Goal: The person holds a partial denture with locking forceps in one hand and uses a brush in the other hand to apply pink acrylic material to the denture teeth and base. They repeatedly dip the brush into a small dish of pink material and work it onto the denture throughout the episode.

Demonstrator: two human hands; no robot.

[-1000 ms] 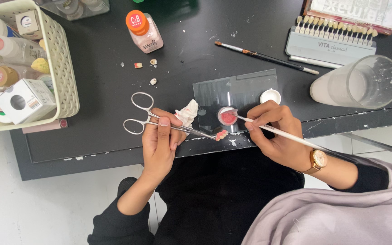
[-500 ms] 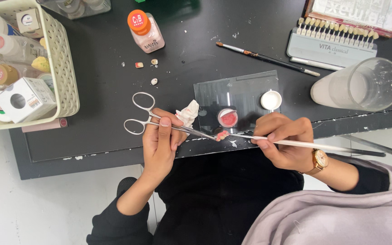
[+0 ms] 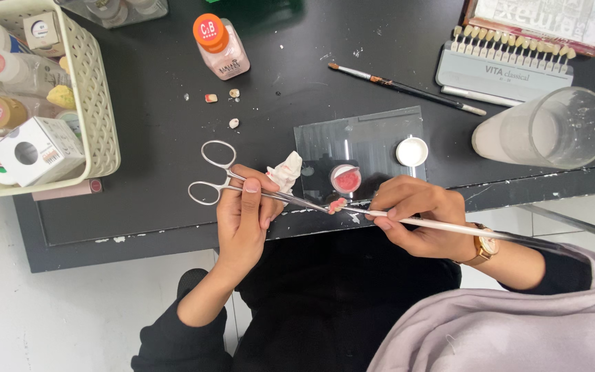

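My left hand (image 3: 242, 217) grips steel scissor-handled forceps (image 3: 225, 180) whose jaws clamp a small pink tooth-shaped piece (image 3: 337, 204) over the table's front edge. My right hand (image 3: 418, 213) holds a long white-handled brush (image 3: 463, 227), its tip touching that pink piece. Just behind them a small round dish of pink paste (image 3: 346, 179) sits on a glass slab (image 3: 359, 148), with a white cap (image 3: 412, 151) to its right. A crumpled tissue (image 3: 285, 171) lies by my left fingers.
A cream basket (image 3: 98, 117) of bottles and boxes stands at the left. An orange-capped bottle (image 3: 220, 47), several loose tooth pieces (image 3: 233, 123), a dark brush (image 3: 408, 88), a tooth shade guide (image 3: 504, 62) and a frosted glass (image 3: 552, 131) rest on the black table (image 3: 153, 207).
My right hand drew the brush back from the pink paste dish toward the table edge; its tip now meets the piece in the forceps. My left hand stayed in place.
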